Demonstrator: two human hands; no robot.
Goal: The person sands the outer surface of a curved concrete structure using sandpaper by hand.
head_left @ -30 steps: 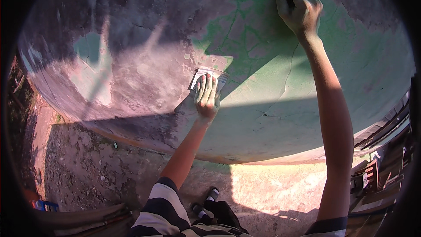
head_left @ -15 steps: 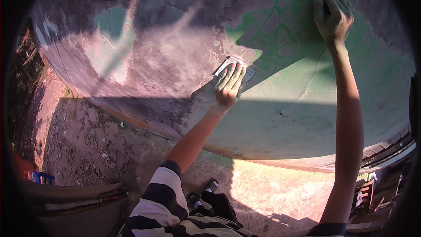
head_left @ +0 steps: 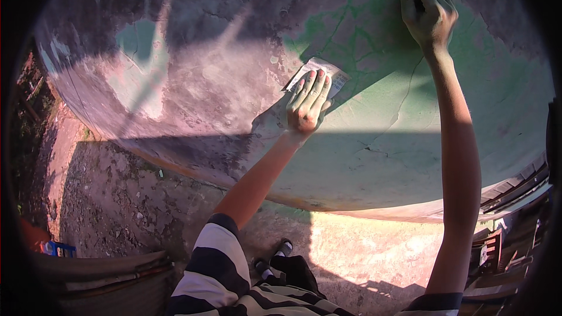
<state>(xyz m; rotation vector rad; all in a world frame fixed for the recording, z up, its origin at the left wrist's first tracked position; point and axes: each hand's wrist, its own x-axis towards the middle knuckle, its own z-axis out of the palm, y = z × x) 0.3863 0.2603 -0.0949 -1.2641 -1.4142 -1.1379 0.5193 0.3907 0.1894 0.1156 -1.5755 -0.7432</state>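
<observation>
My left hand lies on a printed sheet of whitish paper, which looks like the back of sandpaper. Its fingers are stretched out and press the sheet against a curved wall. Pale dust coats those fingers. Higher up on the right, my right hand leans on the wall with bent fingers and the thumb apart from them. Nothing shows in its grasp, though its palm is hidden. Green paint remains on the right part of the wall, and purplish-grey bare plaster covers the left and top.
Cracks run through the green paint. Below the wall lies a rough concrete floor, partly sunlit, where my feet stand. Brown sheeting is at the lower left near a blue plastic object. Wooden items stand at the lower right.
The whole view has shifted a little. Against the wall, my left hand has slid slightly right and up with the sheet. My right hand keeps its place on the wall.
</observation>
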